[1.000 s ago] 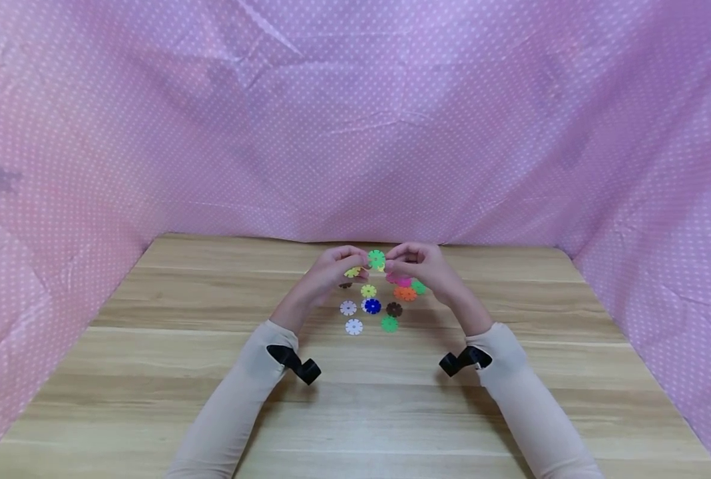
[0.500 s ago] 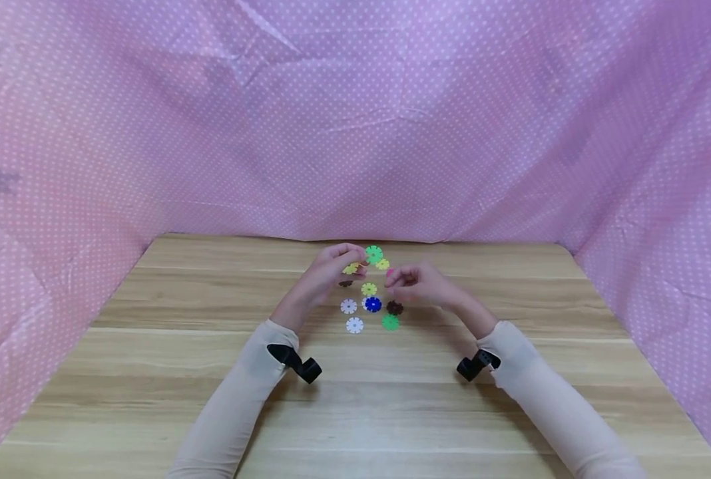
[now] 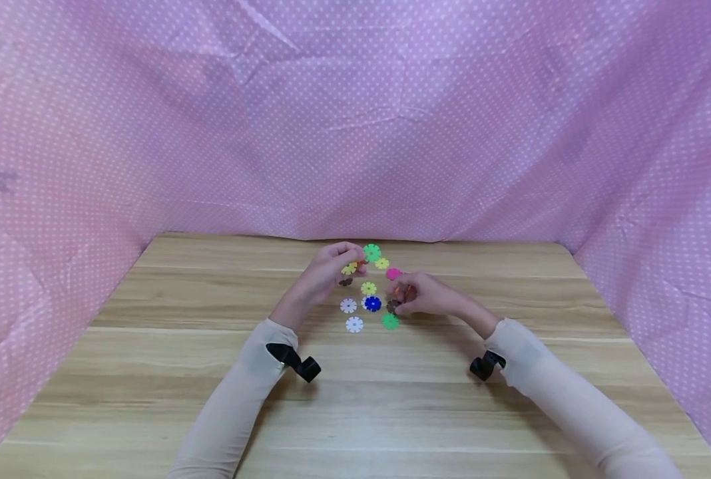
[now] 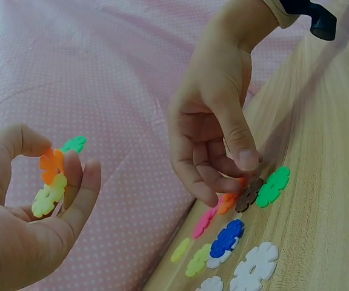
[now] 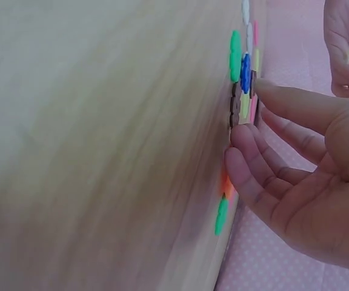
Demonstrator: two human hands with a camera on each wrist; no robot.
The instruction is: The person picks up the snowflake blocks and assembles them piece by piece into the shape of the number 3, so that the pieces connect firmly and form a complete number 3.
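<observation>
Pinched between the left hand's thumb and fingers, where the left wrist view shows it best, a joined chain of notched discs is held above the table (image 3: 355,406): an orange piece (image 4: 51,165) at the grip, a yellow piece (image 4: 48,197) on one side and a green piece (image 4: 74,144) on the other. The left hand (image 3: 325,273) partly hides a brown disc (image 3: 346,282) below it.

The right hand (image 3: 432,294) has bent fingers and a thumb set apart, with nothing between them; its tips are close to a near brown disc (image 4: 249,195) and a loose orange disc (image 4: 228,204), though I cannot tell whether they touch. From the head view this hand blocks much of both.

Just beside the near brown disc lies a loose green disc (image 4: 274,187). Farther back are a pink disc (image 3: 393,273) and a small yellow disc (image 3: 382,263). Toward the left sit a middle yellow disc (image 3: 369,289), a blue disc (image 3: 372,304) partly over a white one, and two separate white discs (image 3: 354,324). Behind the table hangs a pink dotted cloth (image 3: 355,133).
</observation>
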